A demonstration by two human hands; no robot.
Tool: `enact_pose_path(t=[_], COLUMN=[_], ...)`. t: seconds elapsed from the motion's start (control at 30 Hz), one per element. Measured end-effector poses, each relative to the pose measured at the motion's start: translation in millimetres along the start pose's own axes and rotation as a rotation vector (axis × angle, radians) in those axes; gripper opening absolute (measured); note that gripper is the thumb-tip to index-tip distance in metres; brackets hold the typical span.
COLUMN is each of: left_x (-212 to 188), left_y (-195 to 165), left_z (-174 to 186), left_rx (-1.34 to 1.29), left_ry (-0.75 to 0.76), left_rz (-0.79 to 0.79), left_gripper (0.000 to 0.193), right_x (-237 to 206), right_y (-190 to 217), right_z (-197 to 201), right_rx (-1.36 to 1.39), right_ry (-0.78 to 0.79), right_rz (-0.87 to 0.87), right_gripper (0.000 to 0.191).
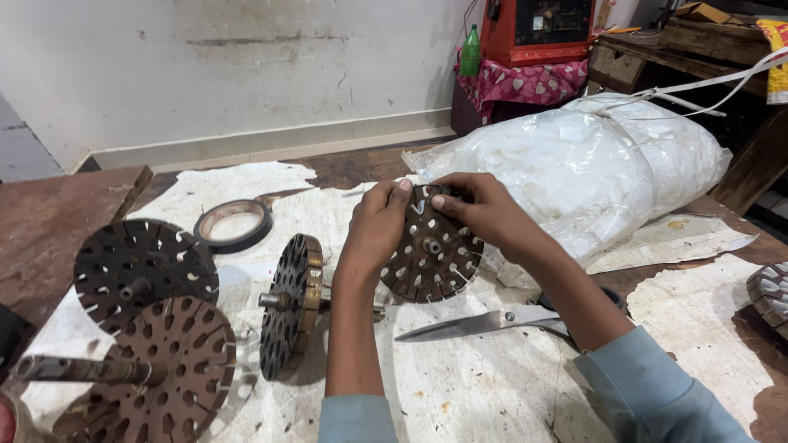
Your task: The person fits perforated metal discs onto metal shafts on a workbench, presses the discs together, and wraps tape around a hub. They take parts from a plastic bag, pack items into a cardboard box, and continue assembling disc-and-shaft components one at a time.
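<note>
Worn wooden bench (49, 221), covered in torn white paper, below a scuffed white wall.

Rotor (432, 246): a rusty slotted disc on a short shaft, held up on edge at bench centre, face toward me. Left hand (376, 226) grips its rim at 9 o'clock, thumb over the top edge. Right hand (484, 209) pinches a small white slip at the rim near 12 o'clock; both grips narrow and closed on what they hold.

Around it:
- Second rotor (287, 305) on edge at 9 o'clock from the one I hold, shaft sticking out.
- Two more discs (148, 320) stacked at far 8 o'clock.
- Tape roll (234, 223) at 10 o'clock.
- Scissors (492, 321) lying at 5 o'clock, just under my right forearm, blades pointing left.
- Big white bag (607, 164) at 2 o'clock, right behind my right hand.

Risks, as I judge them: slot edges look rough and could nick a fingertip or tear the slip if I push it crooked. Rotor is steadied by one hand only; a slack grip and it rolls or drops onto the bench. Forearm could drag across the scissors.
</note>
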State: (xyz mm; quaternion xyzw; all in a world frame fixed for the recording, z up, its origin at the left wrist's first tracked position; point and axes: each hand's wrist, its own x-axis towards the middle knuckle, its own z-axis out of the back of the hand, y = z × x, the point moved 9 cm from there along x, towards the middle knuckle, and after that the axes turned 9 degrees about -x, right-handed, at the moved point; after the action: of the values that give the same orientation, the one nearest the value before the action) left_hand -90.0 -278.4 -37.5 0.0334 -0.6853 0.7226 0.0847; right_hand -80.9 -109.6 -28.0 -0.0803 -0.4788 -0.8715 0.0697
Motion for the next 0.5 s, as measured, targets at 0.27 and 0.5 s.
enact_pose_path(t=[0.27, 0.5], left_x=[6.5, 4.6], left_y=[15.0, 13.3], left_z=[11.7, 14.4], left_rx=[-0.017, -0.487], left_ry=[-0.098, 0.017], left_rz=[-0.003, -0.101], left_gripper=[0.035, 0.029], right_x=[-7.8, -27.3], right_y=[32.8, 77.7], right_z=[2.6, 5.2], right_rx=[-0.213, -0.323], right_ry=[-0.193, -0.195], right_rz=[0.199, 0.350], right_gripper=[0.035, 0.034])
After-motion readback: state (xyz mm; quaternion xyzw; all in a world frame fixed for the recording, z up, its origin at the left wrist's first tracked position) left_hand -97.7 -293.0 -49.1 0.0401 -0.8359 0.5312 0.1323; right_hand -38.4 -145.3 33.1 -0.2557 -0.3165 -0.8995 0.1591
